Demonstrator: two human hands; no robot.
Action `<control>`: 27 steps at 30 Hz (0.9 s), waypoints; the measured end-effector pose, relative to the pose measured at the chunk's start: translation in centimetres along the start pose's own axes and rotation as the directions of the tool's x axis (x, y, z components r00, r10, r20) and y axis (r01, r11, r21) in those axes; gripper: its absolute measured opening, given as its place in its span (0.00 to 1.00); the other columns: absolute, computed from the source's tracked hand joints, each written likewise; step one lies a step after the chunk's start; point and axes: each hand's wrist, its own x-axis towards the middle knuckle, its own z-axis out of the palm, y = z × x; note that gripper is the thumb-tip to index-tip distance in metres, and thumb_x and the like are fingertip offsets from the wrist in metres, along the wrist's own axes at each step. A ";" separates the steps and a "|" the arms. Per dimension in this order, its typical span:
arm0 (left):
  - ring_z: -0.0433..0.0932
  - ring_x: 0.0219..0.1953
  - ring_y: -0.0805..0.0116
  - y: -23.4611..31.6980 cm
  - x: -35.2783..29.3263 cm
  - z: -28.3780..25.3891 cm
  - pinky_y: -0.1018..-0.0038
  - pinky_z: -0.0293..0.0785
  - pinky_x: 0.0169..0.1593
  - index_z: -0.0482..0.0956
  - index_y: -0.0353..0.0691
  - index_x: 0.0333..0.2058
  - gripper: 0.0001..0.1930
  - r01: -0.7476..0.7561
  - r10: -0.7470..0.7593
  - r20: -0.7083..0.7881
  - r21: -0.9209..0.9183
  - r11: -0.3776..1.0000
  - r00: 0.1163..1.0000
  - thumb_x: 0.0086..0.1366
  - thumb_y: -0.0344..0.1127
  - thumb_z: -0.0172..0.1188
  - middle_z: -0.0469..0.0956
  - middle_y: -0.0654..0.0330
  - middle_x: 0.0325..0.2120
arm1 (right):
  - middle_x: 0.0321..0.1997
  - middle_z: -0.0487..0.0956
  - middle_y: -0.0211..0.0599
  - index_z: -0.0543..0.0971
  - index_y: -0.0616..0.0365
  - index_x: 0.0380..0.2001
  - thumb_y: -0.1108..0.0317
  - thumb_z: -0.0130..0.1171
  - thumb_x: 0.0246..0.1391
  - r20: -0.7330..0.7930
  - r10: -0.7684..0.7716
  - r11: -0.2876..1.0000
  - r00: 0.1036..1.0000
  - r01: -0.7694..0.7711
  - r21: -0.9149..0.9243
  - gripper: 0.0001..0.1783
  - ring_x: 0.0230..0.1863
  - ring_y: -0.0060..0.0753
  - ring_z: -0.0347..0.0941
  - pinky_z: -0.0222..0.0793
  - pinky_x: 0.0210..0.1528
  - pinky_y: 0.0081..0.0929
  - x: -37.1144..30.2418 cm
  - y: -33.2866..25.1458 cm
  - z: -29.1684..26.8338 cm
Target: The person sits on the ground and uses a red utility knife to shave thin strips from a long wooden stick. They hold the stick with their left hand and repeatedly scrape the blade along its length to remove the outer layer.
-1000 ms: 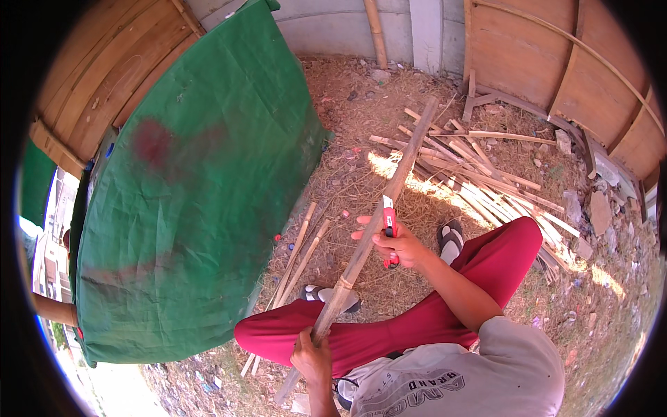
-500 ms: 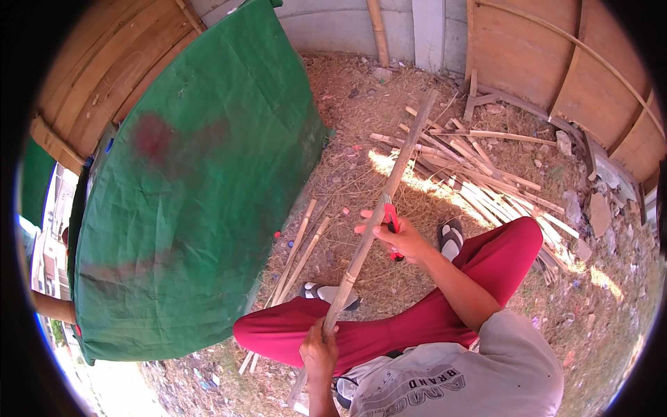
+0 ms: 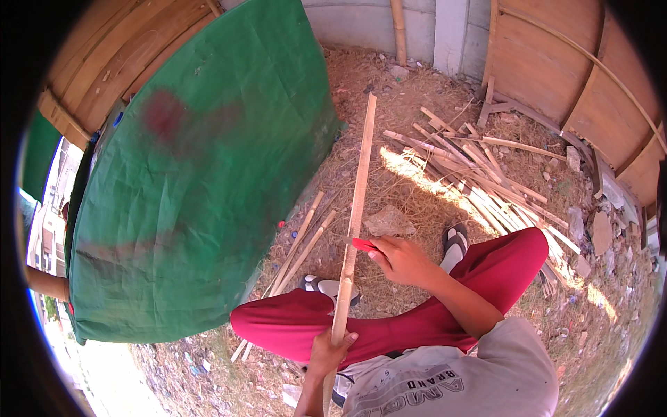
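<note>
Left hand (image 3: 328, 353) clasps a bamboo strip (image 3: 358, 191); right hand (image 3: 399, 260), curled round a red cutter (image 3: 364, 244), seemingly shaves it; next calls for steadiness.

Outdoors here, a rough yard serving as a workshop: bare ground (image 3: 434, 83) underfoot, scattered with dry straw, stones and litter, a concrete wall (image 3: 361, 28) at the back, wooden panels (image 3: 545, 62) closing the right, a big green sheet (image 3: 201, 187) on the left. Sunlight streaks across a heap of bamboo strips (image 3: 493, 184), and there's a held strip (image 3: 358, 198), red cutter (image 3: 363, 244) right at it!
</note>
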 end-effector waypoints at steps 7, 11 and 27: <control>0.81 0.22 0.51 -2.5 1.2 1.3 0.59 0.74 0.28 0.79 0.35 0.31 0.17 -0.163 0.217 -0.243 0.225 0.961 0.945 0.67 0.45 0.69 0.79 0.49 0.18 | 0.28 0.82 0.45 0.86 0.57 0.41 0.48 0.58 0.65 0.074 0.017 0.994 0.997 -0.009 -0.105 0.22 0.25 0.52 0.80 0.77 0.28 0.45 -0.3 -0.6 1.6; 0.83 0.27 0.41 -1.5 1.0 1.4 0.53 0.75 0.30 0.77 0.35 0.32 0.17 -0.176 0.278 -0.287 0.336 0.925 0.917 0.68 0.45 0.67 0.81 0.46 0.21 | 0.28 0.84 0.44 0.87 0.57 0.40 0.45 0.59 0.64 0.018 -0.009 0.998 1.000 0.010 -0.065 0.24 0.26 0.51 0.81 0.78 0.28 0.44 -0.5 -0.7 2.1; 0.83 0.28 0.39 -2.4 -0.1 1.9 0.49 0.76 0.31 0.76 0.36 0.38 0.17 -0.027 0.280 -0.347 0.584 0.812 0.895 0.70 0.47 0.63 0.82 0.44 0.23 | 0.27 0.84 0.37 0.87 0.51 0.37 0.49 0.66 0.58 -0.110 -0.035 0.984 0.993 0.015 -0.176 0.17 0.20 0.44 0.79 0.75 0.20 0.39 -0.9 0.3 4.6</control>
